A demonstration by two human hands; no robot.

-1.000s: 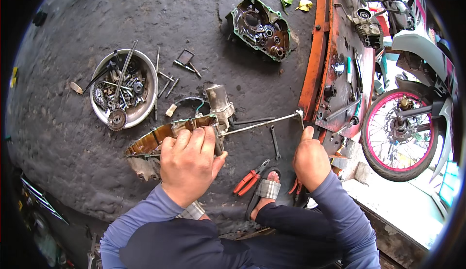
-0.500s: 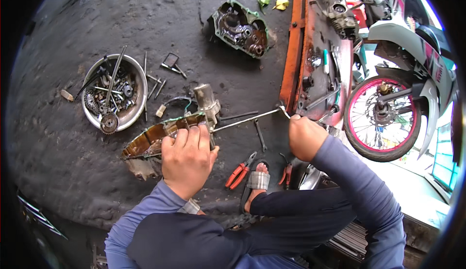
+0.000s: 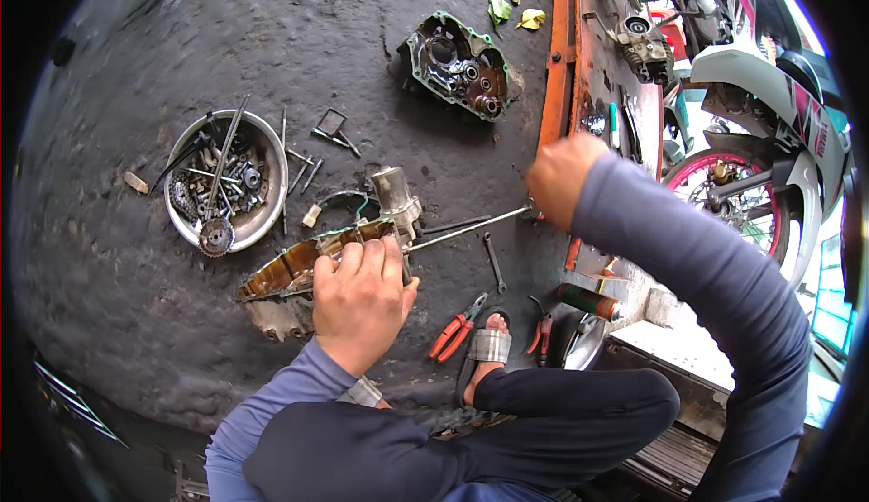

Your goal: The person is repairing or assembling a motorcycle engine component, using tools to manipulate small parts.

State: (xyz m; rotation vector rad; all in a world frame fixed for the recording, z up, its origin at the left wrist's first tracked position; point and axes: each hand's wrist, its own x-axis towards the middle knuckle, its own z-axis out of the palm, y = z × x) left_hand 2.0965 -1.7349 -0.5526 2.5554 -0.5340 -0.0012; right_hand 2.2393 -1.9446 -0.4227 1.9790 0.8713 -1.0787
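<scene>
An engine case half [image 3: 285, 267] lies on the dark ground, its oily brown inside turned up and a silver motor housing [image 3: 395, 196] on its far side. My left hand [image 3: 364, 301] presses over its right end, fingers curled on the edge and hiding part of it. From there a long thin socket wrench [image 3: 471, 228] reaches right, almost flat to the ground. My right hand [image 3: 566, 181] is closed around the handle at its outer end; the fist covers the handle. The wrench's tip is hidden at the case beside my left hand.
Left stands a metal bowl [image 3: 276, 185] of bolts and gears. Another case half [image 3: 457, 66] lies at the back. Pliers [image 3: 457, 328], an open-end wrench [image 3: 494, 262], red-handled cutters [image 3: 540, 334] and a spray can [image 3: 588, 303] lie near my foot. An orange metal frame [image 3: 557, 67] and motorcycle [image 3: 724, 176] stand right.
My right hand has swung up and away with the wrench handle, its forearm now across the motorcycle wheel. My left hand stays on the case. The whole view has shifted slightly.
</scene>
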